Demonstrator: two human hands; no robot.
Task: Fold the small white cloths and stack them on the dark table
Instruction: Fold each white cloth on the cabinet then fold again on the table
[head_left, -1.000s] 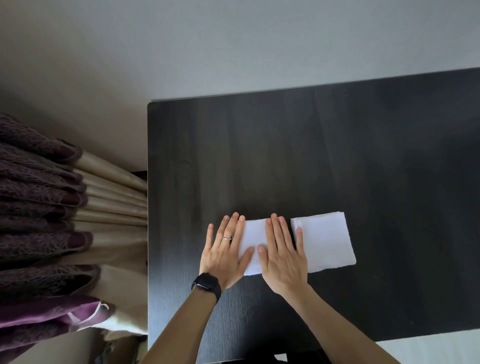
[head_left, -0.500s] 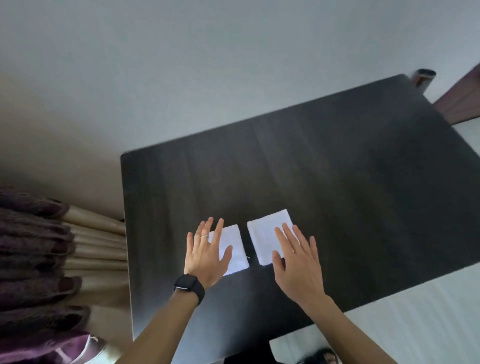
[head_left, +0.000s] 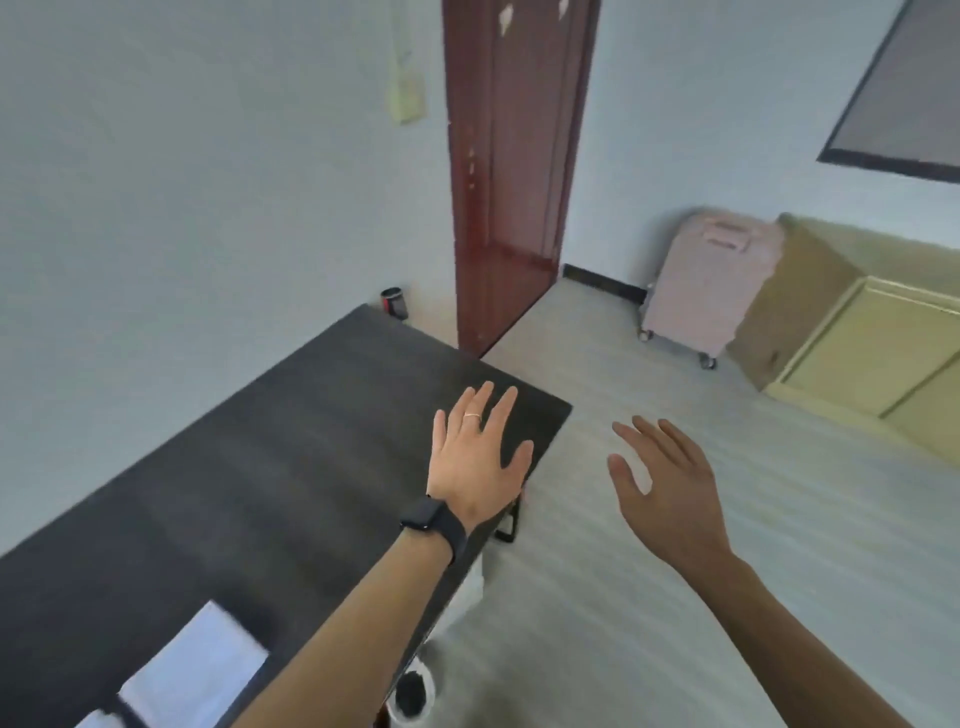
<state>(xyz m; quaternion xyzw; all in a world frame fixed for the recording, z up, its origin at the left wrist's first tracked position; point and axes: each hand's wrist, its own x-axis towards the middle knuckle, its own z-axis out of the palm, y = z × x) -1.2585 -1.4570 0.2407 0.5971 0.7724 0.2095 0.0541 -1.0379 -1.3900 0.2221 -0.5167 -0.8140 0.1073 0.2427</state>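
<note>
1. So far, the folding looks done on what I can see: one small white cloth (head_left: 202, 670) lies flat as a neat rectangle at the lower left of the frame, on the dark table (head_left: 260, 467).
2. A sliver of a second white cloth (head_left: 94, 720) shows at the bottom edge, just beside the first with a dark gap between them, so I judge the stacking is not yet done.
3. Whether more cloths wait for folding I cannot tell.
4. The cloth looks thin and blurred, square-cornered, bluish in this light.
5. My left hand (head_left: 478, 457) spreads straight-fingered over the table's far right end, holding nothing; whether it touches the top I cannot tell.
6. My right hand (head_left: 670, 488) hangs over the pale floor (head_left: 831, 545) right of the table, fingers loose, empty, well apart from both cloths.
</note>
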